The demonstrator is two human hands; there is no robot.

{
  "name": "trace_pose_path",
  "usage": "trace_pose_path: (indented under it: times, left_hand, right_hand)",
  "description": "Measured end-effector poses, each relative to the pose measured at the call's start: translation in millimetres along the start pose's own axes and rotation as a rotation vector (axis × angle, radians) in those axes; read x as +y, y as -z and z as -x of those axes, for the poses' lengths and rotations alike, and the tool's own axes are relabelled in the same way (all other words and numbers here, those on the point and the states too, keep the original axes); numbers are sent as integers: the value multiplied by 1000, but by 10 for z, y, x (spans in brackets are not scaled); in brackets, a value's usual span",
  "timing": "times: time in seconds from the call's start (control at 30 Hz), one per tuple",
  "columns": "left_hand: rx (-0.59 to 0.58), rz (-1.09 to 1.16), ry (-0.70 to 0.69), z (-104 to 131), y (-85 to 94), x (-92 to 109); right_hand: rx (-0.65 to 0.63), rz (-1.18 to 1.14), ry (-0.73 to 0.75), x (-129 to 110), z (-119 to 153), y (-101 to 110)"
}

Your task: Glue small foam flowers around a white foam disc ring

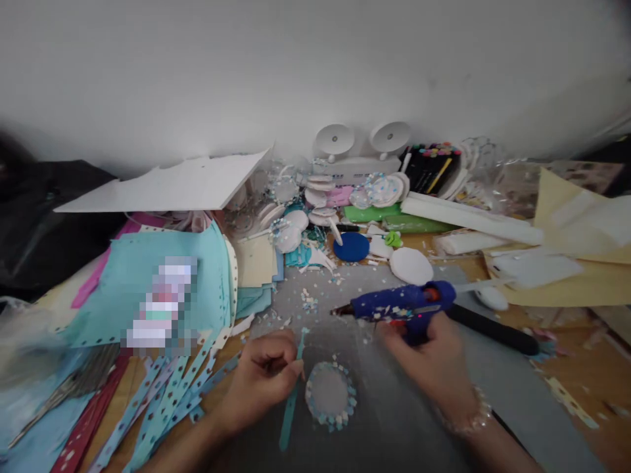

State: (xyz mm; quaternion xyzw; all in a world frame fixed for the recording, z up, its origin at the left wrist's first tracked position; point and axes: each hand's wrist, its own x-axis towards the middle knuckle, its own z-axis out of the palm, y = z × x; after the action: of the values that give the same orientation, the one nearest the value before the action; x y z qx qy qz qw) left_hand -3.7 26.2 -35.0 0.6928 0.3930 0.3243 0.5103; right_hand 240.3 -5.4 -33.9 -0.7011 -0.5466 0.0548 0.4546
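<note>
Gripping glue gun [387,304] w/ R hand [432,360]

One head-worn camera looks forward and down from close above.

phone-like object [160,303]: pixelated, unreadable;
glue gun [394,304]: grip partly behind right hand [436,358];
left hand [269,371]: pinch contents unclear;
black material [54,223]: cut by left edge;
lamp-base lettering [362,175]: too small

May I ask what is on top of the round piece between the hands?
Small blue and white bits ring the round piece; its middle looks bare. What it covers underneath is hidden.
</note>
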Motion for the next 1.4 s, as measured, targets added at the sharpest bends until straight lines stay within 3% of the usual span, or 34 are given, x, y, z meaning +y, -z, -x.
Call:
trace_pose_path:
  times: [0.17,0.43,0.9,1.4]
  left_hand:
    - [-27,9,-61,47,-24,12]
    - [-38,74,-155,56,-60,15]
    - [-43,71,-179,32,-55,51]
    - [-37,89,-208,39,-67,31]
  right_hand:
    - [-121,1,40,0,166,-76]
    - [-268,42,91,4,190,-34]
    - [-254,175,229,18,174,20]
    - [-269,227,253,19,161,30]
